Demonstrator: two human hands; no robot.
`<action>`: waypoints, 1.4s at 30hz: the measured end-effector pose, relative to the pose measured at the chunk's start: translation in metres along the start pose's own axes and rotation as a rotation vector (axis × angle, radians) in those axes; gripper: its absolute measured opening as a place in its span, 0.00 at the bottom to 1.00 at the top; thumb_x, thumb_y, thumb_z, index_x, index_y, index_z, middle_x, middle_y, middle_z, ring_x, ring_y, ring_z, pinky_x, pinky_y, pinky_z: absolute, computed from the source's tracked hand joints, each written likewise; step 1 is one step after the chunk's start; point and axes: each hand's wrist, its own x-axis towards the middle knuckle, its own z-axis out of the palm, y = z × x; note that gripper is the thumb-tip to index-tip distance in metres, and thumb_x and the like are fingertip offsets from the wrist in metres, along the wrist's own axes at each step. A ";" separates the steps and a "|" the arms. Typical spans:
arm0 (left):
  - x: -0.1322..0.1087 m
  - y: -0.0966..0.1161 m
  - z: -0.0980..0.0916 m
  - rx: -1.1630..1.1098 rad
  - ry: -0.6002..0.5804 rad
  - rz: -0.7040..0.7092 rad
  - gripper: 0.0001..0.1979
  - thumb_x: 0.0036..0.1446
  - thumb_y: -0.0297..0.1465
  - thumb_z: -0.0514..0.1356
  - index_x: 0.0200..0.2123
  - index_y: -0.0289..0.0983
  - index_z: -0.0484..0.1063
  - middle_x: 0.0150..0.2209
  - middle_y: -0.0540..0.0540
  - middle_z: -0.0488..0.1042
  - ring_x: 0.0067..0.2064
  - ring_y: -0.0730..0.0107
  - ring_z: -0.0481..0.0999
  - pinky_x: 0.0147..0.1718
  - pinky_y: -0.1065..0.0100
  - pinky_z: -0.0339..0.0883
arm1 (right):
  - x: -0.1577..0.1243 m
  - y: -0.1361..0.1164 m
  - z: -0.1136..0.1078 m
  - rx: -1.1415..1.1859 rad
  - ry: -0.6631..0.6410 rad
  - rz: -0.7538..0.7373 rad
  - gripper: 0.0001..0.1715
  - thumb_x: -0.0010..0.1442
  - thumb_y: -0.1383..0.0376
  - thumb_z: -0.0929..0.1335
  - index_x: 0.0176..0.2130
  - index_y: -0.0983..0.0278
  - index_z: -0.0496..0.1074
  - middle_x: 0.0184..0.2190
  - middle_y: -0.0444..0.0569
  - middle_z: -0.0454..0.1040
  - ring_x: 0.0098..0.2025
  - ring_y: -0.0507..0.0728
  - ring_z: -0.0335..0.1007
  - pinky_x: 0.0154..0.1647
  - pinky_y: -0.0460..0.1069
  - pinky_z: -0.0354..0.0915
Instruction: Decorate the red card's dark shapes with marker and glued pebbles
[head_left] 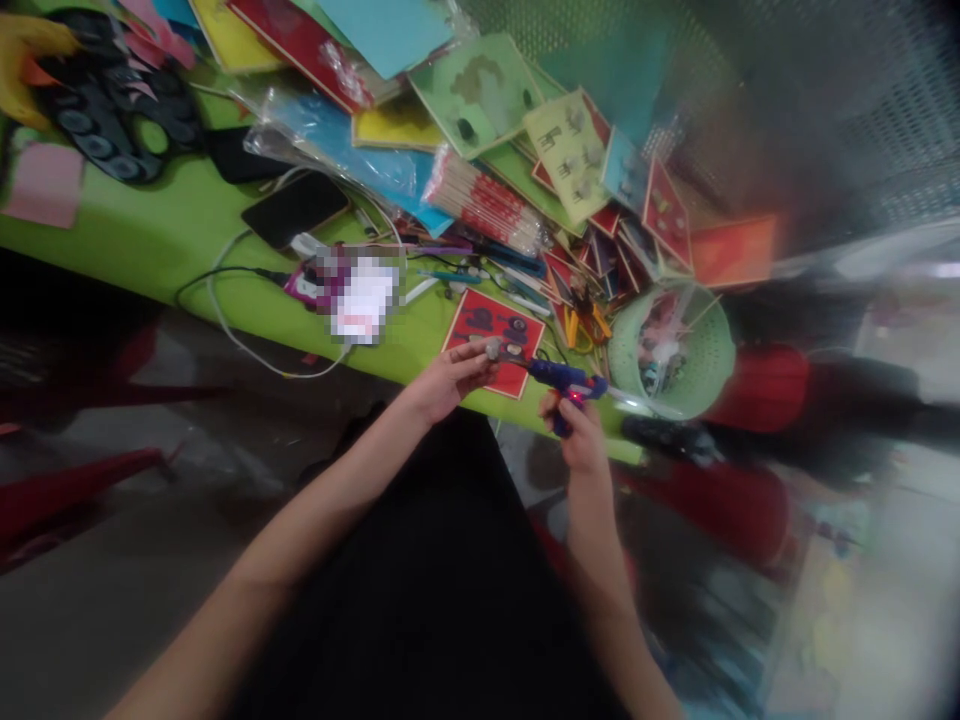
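Observation:
My right hand (576, 425) is wrapped round the handle of a blue glue gun (559, 376), whose nozzle points left and whose small red light is lit. A clear glue stick (637, 402) sticks out of its back. My left hand (457, 378) pinches a small greyish piece (493, 349) between its fingertips, close to the nozzle. Below both lies a red card (480, 308) with a pale border and dark shapes on it, near the table's front edge.
A pale green basket (712, 345) with small items stands right of orange-handled scissors (577, 330). Coloured cards (480, 95) and wrapped sticks (484, 200) pile up behind. Phones, cables (251, 350) and a black-and-yellow object (112, 110) lie left. Red stools (750, 510) stand at right.

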 end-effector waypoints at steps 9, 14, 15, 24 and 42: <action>0.009 0.012 -0.020 0.128 0.137 0.139 0.21 0.41 0.28 0.81 0.41 0.38 0.85 0.37 0.48 0.85 0.34 0.74 0.82 0.38 0.73 0.77 | 0.010 0.040 -0.043 0.240 0.381 0.005 0.27 0.52 0.41 0.73 0.35 0.60 0.69 0.26 0.41 0.73 0.22 0.48 0.63 0.20 0.45 0.53; 0.014 0.019 -0.024 0.180 0.156 0.177 0.17 0.44 0.28 0.79 0.40 0.39 0.84 0.37 0.48 0.85 0.38 0.70 0.85 0.40 0.71 0.78 | 0.019 0.091 -0.072 0.114 0.673 0.101 0.29 0.48 0.40 0.73 0.32 0.59 0.63 0.22 0.37 0.70 0.19 0.47 0.59 0.18 0.44 0.50; 0.016 0.019 -0.025 0.188 0.155 0.188 0.17 0.44 0.28 0.79 0.39 0.39 0.83 0.38 0.48 0.85 0.38 0.70 0.85 0.40 0.71 0.77 | 0.021 0.100 -0.075 0.100 0.680 0.114 0.29 0.49 0.40 0.72 0.32 0.59 0.63 0.22 0.37 0.70 0.19 0.47 0.59 0.17 0.44 0.49; 0.035 0.019 -0.028 0.354 0.127 0.225 0.25 0.41 0.34 0.81 0.44 0.38 0.82 0.38 0.47 0.84 0.40 0.66 0.85 0.42 0.67 0.78 | 0.049 0.143 -0.102 -0.157 0.754 0.187 0.30 0.57 0.36 0.66 0.36 0.59 0.69 0.24 0.41 0.73 0.24 0.53 0.68 0.23 0.47 0.61; 0.103 0.054 -0.023 1.770 0.096 0.501 0.16 0.57 0.23 0.63 0.49 0.37 0.78 0.45 0.43 0.83 0.43 0.59 0.82 0.46 0.62 0.75 | 0.045 0.192 -0.127 -0.504 0.987 -0.042 0.41 0.65 0.32 0.55 0.40 0.63 0.72 0.39 0.58 0.78 0.43 0.64 0.73 0.49 0.60 0.69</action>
